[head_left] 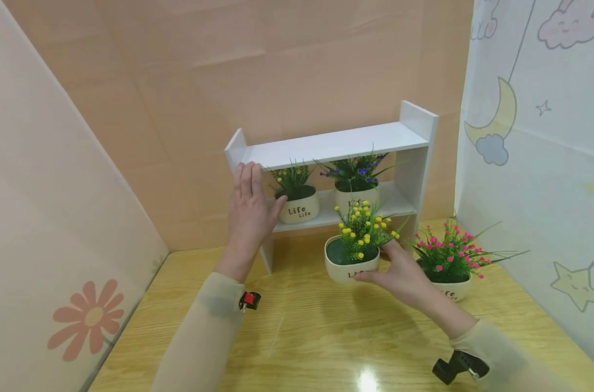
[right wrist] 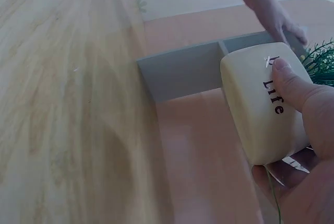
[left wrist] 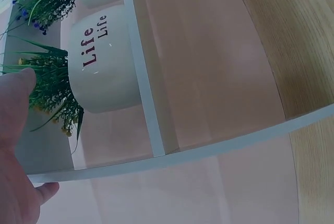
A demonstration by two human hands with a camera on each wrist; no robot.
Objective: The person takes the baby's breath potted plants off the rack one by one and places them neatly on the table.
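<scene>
My right hand [head_left: 404, 275] grips a cream flowerpot with yellow flowers [head_left: 351, 267], the thumb across its "Life" lettering. In the right wrist view the pot [right wrist: 261, 114] is held above the wooden table. My left hand [head_left: 250, 204] rests at the upper left corner of the white shelf [head_left: 336, 142], fingers straight, thumb out toward a potted plant. That plant [head_left: 299, 209], with small yellowish flowers, stands at the left of the middle board. Beside it stands a pot with blue-purple flowers [head_left: 357, 190], its front partly hidden by the held plant.
A pot with pink flowers [head_left: 451, 261] stands on the wooden table [head_left: 316, 348] to the right, partly behind my right forearm. Patterned walls [head_left: 537, 179] rise on both sides, and a tan backdrop [head_left: 301, 65] hangs behind the shelf.
</scene>
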